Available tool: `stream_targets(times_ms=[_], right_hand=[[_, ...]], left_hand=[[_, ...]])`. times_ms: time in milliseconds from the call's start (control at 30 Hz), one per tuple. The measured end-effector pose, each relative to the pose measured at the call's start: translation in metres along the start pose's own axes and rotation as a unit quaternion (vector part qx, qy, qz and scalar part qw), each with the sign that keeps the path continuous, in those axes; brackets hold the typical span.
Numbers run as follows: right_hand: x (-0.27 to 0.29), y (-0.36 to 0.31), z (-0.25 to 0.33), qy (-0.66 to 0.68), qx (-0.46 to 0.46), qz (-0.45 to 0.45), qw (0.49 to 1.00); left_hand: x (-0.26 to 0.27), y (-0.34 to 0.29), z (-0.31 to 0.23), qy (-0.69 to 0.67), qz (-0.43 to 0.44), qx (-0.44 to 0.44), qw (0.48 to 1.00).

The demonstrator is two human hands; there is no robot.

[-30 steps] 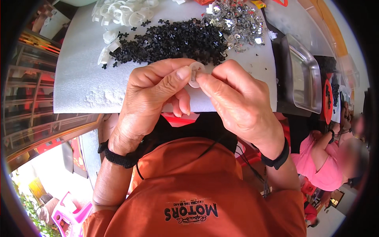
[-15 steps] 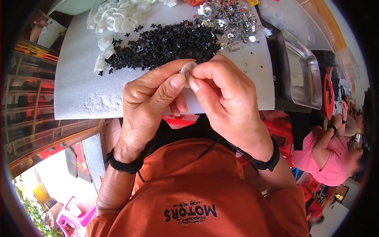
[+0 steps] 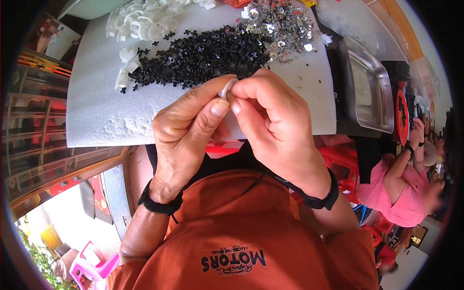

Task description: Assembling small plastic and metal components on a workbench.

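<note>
Between my fingertips, over the near part of the white foam board (image 3: 96, 113), is a small round white plastic part (image 3: 228, 88). My left hand (image 3: 186, 118) pinches its left side with thumb and forefinger. On the other side my right hand (image 3: 278, 111) grips it the same way, fingers curled. Most of the part is hidden by the fingers, so its inner side cannot be made out. Just beyond my hands lies a heap of small black cross-shaped pieces (image 3: 203, 55). Small shiny metal pieces (image 3: 285, 29) are piled at the far right of the board.
White plastic parts (image 3: 140, 21) are heaped at the far left. A metal tray (image 3: 369, 84) stands right of the board, with a red plate (image 3: 402, 116) beyond it. A person in pink (image 3: 398, 193) sits at the right. A pink stool (image 3: 94, 266) stands lower left.
The white part has turned more edge-on between my fingers. Both hands have shifted slightly, the left one a little to the right. The person at the right has moved their arms.
</note>
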State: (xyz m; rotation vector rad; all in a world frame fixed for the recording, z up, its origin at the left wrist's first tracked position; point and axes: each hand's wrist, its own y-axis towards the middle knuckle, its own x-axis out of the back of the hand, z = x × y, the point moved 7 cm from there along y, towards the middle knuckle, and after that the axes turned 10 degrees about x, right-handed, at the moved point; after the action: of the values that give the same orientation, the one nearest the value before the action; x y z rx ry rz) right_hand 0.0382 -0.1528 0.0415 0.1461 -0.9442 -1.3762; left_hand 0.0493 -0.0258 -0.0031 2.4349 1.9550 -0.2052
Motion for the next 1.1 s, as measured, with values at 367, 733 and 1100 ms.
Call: stream_targets(times_ms=[367,733,1100], right_hand=[[-0.001,-0.005,-0.004,0.1,-0.053,0.017,0.993],[-0.011,-0.006,-0.013,0.126,-0.102,0.022,0.987],[-0.001,0.012,-0.006,0.104,-0.098,0.125,0.982]], left_hand=[[0.003,-0.003,-0.001,0.002,0.015,0.004,1.0],[0.006,-0.003,0.0,0.005,-0.009,-0.003,1.0],[0.009,-0.001,0.005,-0.033,-0.003,0.043,0.999]])
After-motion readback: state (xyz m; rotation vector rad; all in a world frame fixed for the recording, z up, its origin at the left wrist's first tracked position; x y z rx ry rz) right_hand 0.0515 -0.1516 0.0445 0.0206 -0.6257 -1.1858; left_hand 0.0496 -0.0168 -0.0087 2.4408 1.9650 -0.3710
